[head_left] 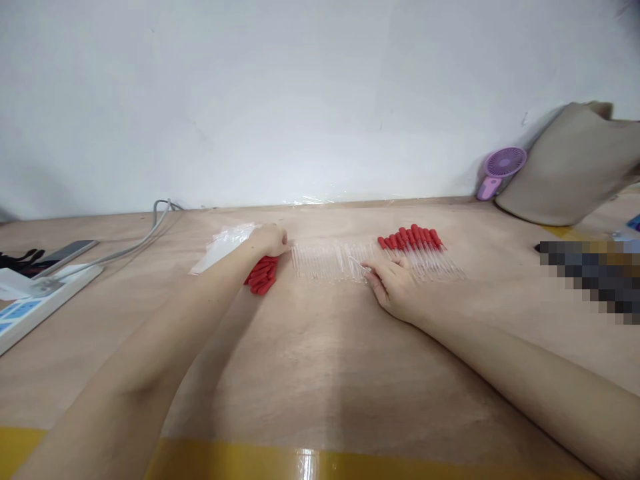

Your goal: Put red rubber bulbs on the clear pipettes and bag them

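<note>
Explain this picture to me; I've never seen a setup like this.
There is no machine here, only a person's two bare hands, seen by a camera worn on the head, looking forward and down. On the wooden table, a row of thin clear tubes lies in the middle. The left hand is at a pile of red caps; what its fingers hold is hidden. The right hand has its fingertips at the row's right end, perhaps pinching a tube. Beyond it lie red-topped tubes. A purple fan stands near the wall.
</note>
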The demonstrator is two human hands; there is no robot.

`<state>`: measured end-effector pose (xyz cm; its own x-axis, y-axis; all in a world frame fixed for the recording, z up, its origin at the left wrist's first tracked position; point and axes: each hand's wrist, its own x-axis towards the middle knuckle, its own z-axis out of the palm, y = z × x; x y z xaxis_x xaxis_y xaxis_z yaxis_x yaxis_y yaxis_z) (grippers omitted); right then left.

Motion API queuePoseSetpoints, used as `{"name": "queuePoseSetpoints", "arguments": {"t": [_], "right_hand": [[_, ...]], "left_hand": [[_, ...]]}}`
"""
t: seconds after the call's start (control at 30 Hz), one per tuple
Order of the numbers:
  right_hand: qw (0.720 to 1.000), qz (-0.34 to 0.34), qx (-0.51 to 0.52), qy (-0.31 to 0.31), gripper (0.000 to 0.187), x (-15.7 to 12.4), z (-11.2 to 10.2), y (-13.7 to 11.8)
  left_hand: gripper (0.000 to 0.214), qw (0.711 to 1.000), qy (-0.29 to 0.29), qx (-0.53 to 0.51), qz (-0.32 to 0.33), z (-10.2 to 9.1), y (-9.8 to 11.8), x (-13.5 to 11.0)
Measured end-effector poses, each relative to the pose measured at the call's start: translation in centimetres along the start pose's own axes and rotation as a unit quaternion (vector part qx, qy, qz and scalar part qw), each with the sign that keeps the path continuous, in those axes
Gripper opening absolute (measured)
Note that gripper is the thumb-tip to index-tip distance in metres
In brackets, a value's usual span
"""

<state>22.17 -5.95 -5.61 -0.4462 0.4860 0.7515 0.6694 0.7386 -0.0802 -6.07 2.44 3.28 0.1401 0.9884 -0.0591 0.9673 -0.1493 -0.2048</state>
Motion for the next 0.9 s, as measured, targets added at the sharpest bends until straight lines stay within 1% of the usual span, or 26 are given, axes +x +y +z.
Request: {"name": "queuePoseSetpoints", "arguments": {"t": [0.07,0.2,0.27,0.3,0.33,0.4,0.43,0.47,0.53,0.57,0.6,0.63,0.7,0.77,0.83,0.9], "right_hand": [[1.000,0.002,0.006,0.000,0.019,0.0,0.1,0.1],[1.000,0.009,0.015,-0.012,0.019,-0.1,0.2,0.2],[1.000,0.009,0.016,-0.014,0.019,-0.1,0.1,0.2],[1.000,0.007,0.016,-0.016,0.019,0.0,0.1,0.2],[1.000,0.005,0.016,-0.018,0.019,0.0,0.0,0.2],[0.999,0.006,0.019,-0.026,0.018,0.1,-0.1,0.2],[0.999,0.009,0.023,-0.032,0.017,0.1,-0.2,0.1],[0.999,0.012,0.029,-0.036,0.016,0.2,-0.3,0.1],[0.998,0.021,0.042,-0.045,0.015,0.3,-0.4,0.0],[0.997,0.025,0.046,-0.050,0.015,0.3,-0.5,0.0],[0.997,0.029,0.047,-0.056,0.015,0.3,-0.6,-0.1],[0.997,0.031,0.048,-0.060,0.015,0.4,-0.7,-0.1],[0.996,0.032,0.045,-0.067,0.014,0.4,-0.8,-0.1],[0.996,0.035,0.042,-0.071,0.013,0.5,-0.9,-0.1],[0.996,0.038,0.041,-0.076,0.013,0.5,-1.0,-0.2],[0.995,0.036,0.043,-0.082,0.013,0.6,-1.0,-0.5]], "left_hand": [[0.025,1.000,0.008,-0.006,0.007,0.3,-0.1,0.1],[0.022,0.998,0.048,-0.025,0.019,0.3,-0.3,-0.3],[0.022,0.995,0.086,-0.052,0.018,0.0,-0.4,-0.8],[0.021,0.989,0.119,-0.082,0.019,-0.2,-0.4,-1.2],[0.019,0.979,0.160,-0.121,0.024,-0.3,-0.3,-1.6],[0.015,0.945,0.238,-0.222,0.043,-0.4,0.1,-2.7],[0.014,0.925,0.260,-0.271,0.056,-0.3,0.6,-3.4],[0.015,0.907,0.268,-0.318,0.067,-0.1,1.2,-4.2],[0.017,0.865,0.267,-0.417,0.087,0.6,2.8,-5.9],[0.019,0.835,0.269,-0.469,0.102,1.2,3.7,-6.8],[0.023,0.810,0.259,-0.513,0.117,1.7,4.6,-7.6],[0.025,0.797,0.234,-0.541,0.133,2.4,5.5,-8.3],[0.019,0.781,0.189,-0.578,0.143,3.6,7.0,-9.4],[0.014,0.770,0.167,-0.601,0.133,4.6,7.9,-10.0],[0.012,0.755,0.158,-0.624,0.123,5.3,8.3,-10.1],[0.018,0.744,0.145,-0.642,0.118,5.7,8.4,-9.9]]}}
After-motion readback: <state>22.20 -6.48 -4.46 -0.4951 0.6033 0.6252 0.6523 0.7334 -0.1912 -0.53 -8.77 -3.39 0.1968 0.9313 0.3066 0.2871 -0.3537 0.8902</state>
